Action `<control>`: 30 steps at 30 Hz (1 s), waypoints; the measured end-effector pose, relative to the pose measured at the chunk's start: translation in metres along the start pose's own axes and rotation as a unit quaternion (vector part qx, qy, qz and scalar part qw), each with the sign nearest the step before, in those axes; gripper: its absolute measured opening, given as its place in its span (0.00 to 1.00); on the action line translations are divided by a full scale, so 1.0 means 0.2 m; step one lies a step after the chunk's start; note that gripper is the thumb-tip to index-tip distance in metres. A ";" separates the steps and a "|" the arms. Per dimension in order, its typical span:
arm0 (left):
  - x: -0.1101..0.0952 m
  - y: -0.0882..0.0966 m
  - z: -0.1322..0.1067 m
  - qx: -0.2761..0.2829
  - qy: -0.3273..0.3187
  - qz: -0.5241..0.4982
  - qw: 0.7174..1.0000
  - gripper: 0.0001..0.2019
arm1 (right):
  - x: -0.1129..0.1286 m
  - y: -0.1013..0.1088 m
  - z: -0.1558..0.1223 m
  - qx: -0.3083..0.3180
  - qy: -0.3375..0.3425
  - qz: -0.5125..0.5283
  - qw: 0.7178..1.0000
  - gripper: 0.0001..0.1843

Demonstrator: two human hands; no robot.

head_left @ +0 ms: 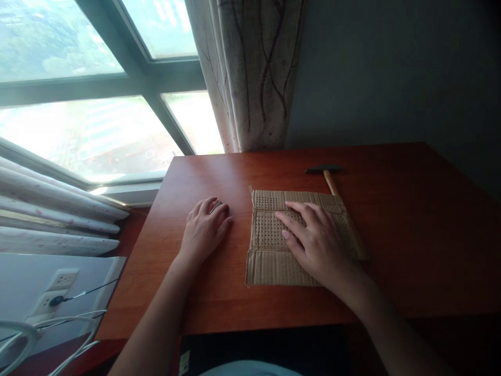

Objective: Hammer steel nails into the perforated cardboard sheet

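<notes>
My left hand (204, 225) rests on the table with its fingers curled round a few thin metal nails (216, 207); their tips show between the fingers, and the rest is hidden. A creased piece of corrugated cardboard (282, 267), with rows of small punched holes, lies flat in front of me. On top of it, my right hand (315, 237) is open, fingers spread and touching the holed area. Along the cardboard's right edge lies a hammer (332, 184), its metal head towards the far side and its wooden handle partly hidden.
The brown wooden table (422, 224) runs up to a dark wall. Left of it are a window (97, 130) and curtains (258, 78). Low on the left, white cables (78, 342) hang near a wall socket (62, 279) with a black plug.
</notes>
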State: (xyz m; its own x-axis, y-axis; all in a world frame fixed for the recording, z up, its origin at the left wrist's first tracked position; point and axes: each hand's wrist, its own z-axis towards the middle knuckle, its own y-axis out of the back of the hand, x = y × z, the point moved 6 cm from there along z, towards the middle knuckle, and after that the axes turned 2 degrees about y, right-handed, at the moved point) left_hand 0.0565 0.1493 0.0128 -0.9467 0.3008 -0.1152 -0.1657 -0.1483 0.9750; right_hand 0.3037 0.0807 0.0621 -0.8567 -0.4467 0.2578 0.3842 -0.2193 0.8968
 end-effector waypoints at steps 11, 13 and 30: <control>0.03 0.07 -0.03 -0.056 0.047 0.076 0.994 0.13 | 0.00 0.00 0.00 0.002 0.000 0.001 1.000 0.20; 0.02 0.07 -0.04 -0.042 0.042 0.085 0.995 0.13 | 0.00 0.00 0.00 0.001 -0.001 -0.001 1.000 0.20; -0.01 0.07 -0.02 0.019 0.056 0.095 0.994 0.16 | 0.00 0.01 0.01 0.007 -0.004 0.002 1.000 0.20</control>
State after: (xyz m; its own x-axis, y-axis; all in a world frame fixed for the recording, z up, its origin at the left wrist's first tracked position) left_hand 0.0549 0.1423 0.0248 -0.9851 0.1634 0.0535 0.0278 -0.1557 0.9874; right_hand 0.3032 0.0810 0.0637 -0.8583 -0.4400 0.2639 0.3827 -0.2064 0.9005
